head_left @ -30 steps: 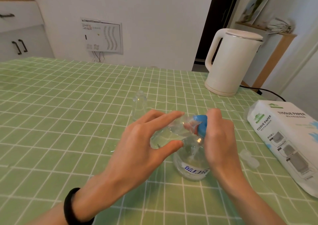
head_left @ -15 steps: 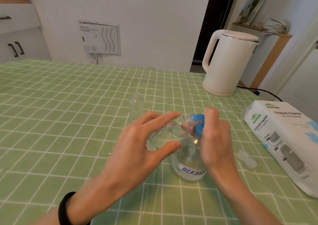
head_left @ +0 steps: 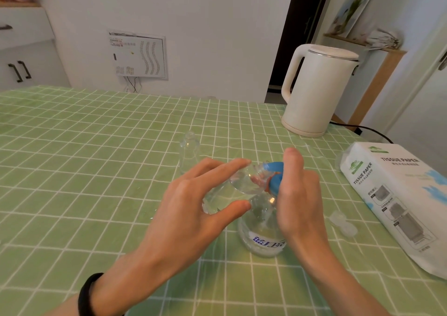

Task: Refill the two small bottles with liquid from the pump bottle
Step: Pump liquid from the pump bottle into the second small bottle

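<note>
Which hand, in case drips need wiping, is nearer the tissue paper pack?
Right. The right hand rests against the blue pump head, the tissue paper pack lying further to its right; the left hand holds the small bottle left of the pump bottle.

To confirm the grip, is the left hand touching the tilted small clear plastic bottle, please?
Touching: head view shows the left hand pinching the small clear plastic bottle.

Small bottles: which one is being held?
The tilted bottle in the left hand, its mouth at the pump bottle; the other bottle stands upright, untouched, farther back.
</note>
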Action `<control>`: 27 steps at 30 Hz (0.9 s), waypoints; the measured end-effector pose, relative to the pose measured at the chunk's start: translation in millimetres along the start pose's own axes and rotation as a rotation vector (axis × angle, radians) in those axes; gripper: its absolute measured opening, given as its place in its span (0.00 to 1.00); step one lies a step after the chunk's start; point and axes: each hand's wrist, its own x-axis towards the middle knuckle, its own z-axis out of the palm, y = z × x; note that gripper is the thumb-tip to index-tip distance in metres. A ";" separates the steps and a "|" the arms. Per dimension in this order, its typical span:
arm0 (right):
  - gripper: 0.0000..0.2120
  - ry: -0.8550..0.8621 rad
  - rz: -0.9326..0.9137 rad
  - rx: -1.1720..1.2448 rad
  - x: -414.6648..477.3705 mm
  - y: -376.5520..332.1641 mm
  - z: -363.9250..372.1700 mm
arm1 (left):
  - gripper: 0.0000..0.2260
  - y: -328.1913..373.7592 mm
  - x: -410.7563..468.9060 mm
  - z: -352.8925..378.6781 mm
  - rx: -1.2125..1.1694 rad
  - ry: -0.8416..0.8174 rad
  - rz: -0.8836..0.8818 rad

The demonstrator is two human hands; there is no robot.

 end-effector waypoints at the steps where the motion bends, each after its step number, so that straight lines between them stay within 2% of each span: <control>1: 0.32 0.004 -0.002 -0.011 0.5 0.6 -0.6 | 0.26 0.1 0.2 -0.1 -0.002 -0.001 0.001; 5: 0.25 0.001 -0.034 -0.012 0.6 -0.6 -1.3 | 0.26 -1.1 0.5 0.6 0.009 -0.008 0.000; 8: 0.29 0.005 -0.023 -0.049 -0.9 -2.1 -0.2 | 0.26 -2.1 -0.4 0.8 0.019 -0.012 -0.002; 11: 0.26 0.006 -0.034 -0.029 -1.1 -2.6 -0.8 | 0.26 -1.9 -0.3 0.6 0.009 -0.008 0.001; 17: 0.31 0.000 -0.019 -0.025 -0.5 -1.5 0.4 | 0.26 -2.0 0.4 0.6 0.009 -0.003 0.010; 22: 0.25 -0.008 -0.037 -0.022 0.0 -2.2 -1.7 | 0.26 -2.8 0.2 1.2 0.015 -0.009 0.006; 27: 0.26 0.018 -0.041 -0.055 -1.0 -4.5 0.1 | 0.26 -4.3 -0.3 1.9 0.019 -0.008 0.005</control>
